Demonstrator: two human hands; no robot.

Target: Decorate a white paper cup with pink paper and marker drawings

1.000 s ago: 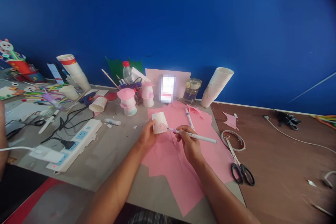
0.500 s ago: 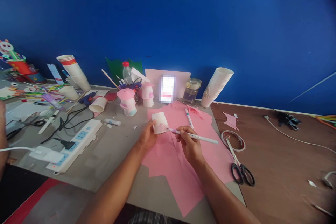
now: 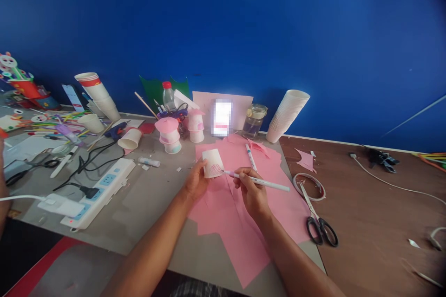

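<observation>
My left hand (image 3: 197,180) is closed around the side of a white paper cup (image 3: 211,158), held tilted above the pink paper (image 3: 240,241). Criss-cross pink lines cover a patch near the cup's lower end. In my right hand (image 3: 251,191) is a slim white marker (image 3: 268,183), gripped like a pen. Its tip is at the edge of the drawn patch; whether it touches the cup I cannot tell. Behind the cup, another marker (image 3: 251,157) lies on the pink paper. Two small cup houses with pink roofs, one a cup house (image 3: 169,135) at the front, stand to the left.
Scissors (image 3: 318,222) and a tape roll (image 3: 324,190) lie to the right. A tall cup stack (image 3: 287,116) leans near a glass jar (image 3: 255,119). Leftward are a power strip (image 3: 104,192), cables and a glue gun (image 3: 116,131). A phone (image 3: 222,118) with a bright blurred screen stands behind.
Both hands stay almost in place, with the cup and marker barely shifted. At the far left edge, another person's arm has moved slightly.
</observation>
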